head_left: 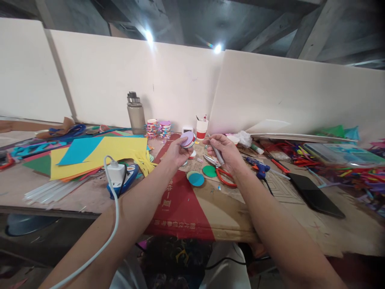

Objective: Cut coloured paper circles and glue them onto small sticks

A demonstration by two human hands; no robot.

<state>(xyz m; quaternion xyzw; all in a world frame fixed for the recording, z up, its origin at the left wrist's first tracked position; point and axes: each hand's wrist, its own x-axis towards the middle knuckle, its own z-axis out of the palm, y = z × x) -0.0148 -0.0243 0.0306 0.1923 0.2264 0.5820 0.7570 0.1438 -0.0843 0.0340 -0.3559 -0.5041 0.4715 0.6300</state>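
White boards [180,80] stood along the back of the table [15,196], closing off its far edge. A red and brown cardboard sheet [188,214] covered the middle up to the front edge, and its flat printed surface gave low room to move between that edge and the paper discs. On the left, a yellow sheet [120,148] spread wide, narrowing the room on that side; on the right, a black flat device [315,196] lay slantwise, inside the front edge. A grey bottle [136,120] stood close against the boards.

Both hands were raised near the middle, with a narrow gap between them. The left hand [177,154] was partly closed, thumb and fingers curled around the rim of a lilac-topped round piece [188,139]. The right hand [225,152] was mostly closed around a slim grey tool [219,155], which pointed down and slightly right.

A white and red cup [202,129] stood beyond the gap. The blue glue gun [258,166] lay right of the right hand; orange-handled scissors [224,176] lay just below it, contact unclear. A blue disc [196,179] overlapped a paler one, and a green disc [209,171] lay just beside them.
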